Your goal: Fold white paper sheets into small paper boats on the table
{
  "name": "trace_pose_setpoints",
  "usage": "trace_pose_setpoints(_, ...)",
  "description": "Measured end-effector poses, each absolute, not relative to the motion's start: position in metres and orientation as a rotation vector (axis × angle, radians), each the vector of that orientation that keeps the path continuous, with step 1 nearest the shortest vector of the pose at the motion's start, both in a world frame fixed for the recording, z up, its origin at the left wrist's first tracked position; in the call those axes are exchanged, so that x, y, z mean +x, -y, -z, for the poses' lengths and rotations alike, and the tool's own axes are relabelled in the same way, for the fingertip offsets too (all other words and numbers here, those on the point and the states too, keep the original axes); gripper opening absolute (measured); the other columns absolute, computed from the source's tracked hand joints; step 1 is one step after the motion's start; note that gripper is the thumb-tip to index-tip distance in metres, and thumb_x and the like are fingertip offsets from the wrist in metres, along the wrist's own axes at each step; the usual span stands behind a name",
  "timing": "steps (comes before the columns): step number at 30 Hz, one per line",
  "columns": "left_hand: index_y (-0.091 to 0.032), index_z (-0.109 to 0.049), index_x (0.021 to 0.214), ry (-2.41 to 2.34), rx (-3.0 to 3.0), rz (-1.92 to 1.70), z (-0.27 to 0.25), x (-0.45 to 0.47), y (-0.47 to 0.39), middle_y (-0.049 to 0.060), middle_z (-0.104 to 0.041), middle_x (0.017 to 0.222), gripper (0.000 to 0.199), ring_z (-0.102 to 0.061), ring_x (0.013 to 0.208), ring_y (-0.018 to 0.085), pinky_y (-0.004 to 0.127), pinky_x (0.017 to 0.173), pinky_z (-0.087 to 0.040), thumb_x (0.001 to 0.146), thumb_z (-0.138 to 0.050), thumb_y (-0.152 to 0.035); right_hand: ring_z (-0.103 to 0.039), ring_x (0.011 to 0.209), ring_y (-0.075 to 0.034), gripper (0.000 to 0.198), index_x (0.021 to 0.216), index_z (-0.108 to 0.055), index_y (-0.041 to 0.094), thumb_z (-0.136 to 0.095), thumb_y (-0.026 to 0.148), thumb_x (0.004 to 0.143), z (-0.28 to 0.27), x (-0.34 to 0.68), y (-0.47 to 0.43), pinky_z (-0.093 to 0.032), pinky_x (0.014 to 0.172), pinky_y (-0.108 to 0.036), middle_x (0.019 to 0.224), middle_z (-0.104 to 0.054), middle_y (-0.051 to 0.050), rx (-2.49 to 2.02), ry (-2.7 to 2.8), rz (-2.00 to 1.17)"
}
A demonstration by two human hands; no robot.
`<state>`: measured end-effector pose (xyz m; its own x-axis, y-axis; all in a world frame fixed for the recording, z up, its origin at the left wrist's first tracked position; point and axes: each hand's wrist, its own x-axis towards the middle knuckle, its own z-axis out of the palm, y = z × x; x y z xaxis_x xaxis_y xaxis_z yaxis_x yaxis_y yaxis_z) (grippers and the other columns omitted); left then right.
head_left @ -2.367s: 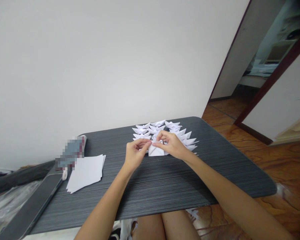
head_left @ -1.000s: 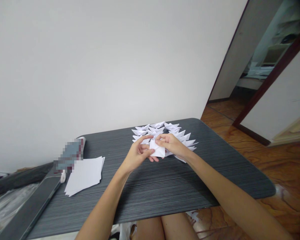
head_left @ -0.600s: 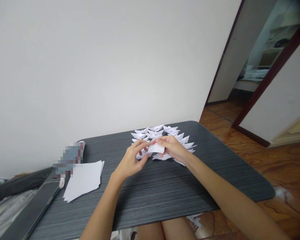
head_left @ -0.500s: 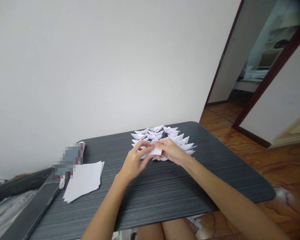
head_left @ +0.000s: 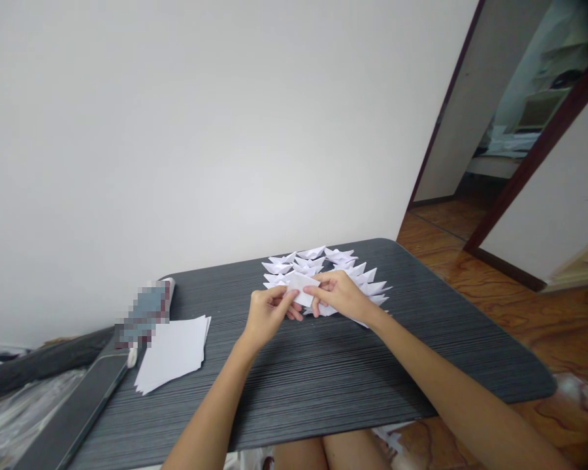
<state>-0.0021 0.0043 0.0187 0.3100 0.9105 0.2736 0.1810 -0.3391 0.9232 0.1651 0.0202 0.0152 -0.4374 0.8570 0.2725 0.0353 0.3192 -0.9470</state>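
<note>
Between my two hands is a small folded white paper, flat and roughly diamond-shaped, raised above the table. My left hand pinches its lower left edge with the thumb on top. From the right, my right hand grips the other side, thumb also on the front face. Just behind and beside the hands stand several white paper boats in rows; the hands and the folded paper hide some of them.
The dark striped table stands against a white wall. At its left lie a stack of white paper sheets and a blurred-out phone-like object. Plastic-wrapped material is at the far left. A doorway opens at right.
The folded paper now shows a flat diamond face toward me, where it was narrower and more covered by fingers. Both thumbs have shifted onto its front. The view has moved slightly.
</note>
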Motion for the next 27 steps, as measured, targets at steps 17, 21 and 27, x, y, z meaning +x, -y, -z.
trace_pose_setpoints(17, -0.009, -0.064, 0.075, -0.517, 1.326, -1.197, -0.0182, -0.0079, -0.0045, 0.007, -0.066, 0.058, 0.017, -0.061, 0.045, 0.017, 0.025, 0.043, -0.047, 0.068, -0.061, -0.024, -0.060, 0.045, -0.014, 0.021, 0.078, -0.064, 0.009, -0.054, 0.027, 0.074, -0.0167, 0.1690, -0.0170, -0.042, 0.046, -0.024, 0.051, -0.062, -0.003, -0.372, 1.487, -1.575)
trace_pose_setpoints(21, -0.007, -0.061, 0.075, -0.674, 1.431, -1.180, -0.0221, -0.0057, -0.0020, 0.006, -0.065, 0.055, 0.019, -0.061, 0.043, 0.017, 0.025, 0.042, -0.047, 0.072, -0.057, -0.026, -0.056, 0.039, -0.010, 0.019, 0.078, -0.060, 0.011, -0.055, 0.029, 0.074, -0.0180, 0.1670, -0.0181, -0.035, 0.042, -0.020, 0.046, -0.059, 0.001, -0.538, 1.542, -1.437)
trace_pose_setpoints(27, -0.009, -0.059, 0.094, -0.909, 1.787, -1.136, -0.0232, -0.0062, -0.0019, 0.004, -0.065, 0.057, 0.026, -0.062, 0.051, 0.015, 0.025, 0.052, -0.051, 0.076, -0.054, -0.026, -0.055, 0.037, -0.010, 0.019, 0.087, -0.056, 0.011, -0.054, 0.026, 0.075, -0.0151, 0.1652, -0.0220, -0.031, 0.041, -0.019, 0.040, -0.056, 0.004, -0.726, 1.631, -1.340)
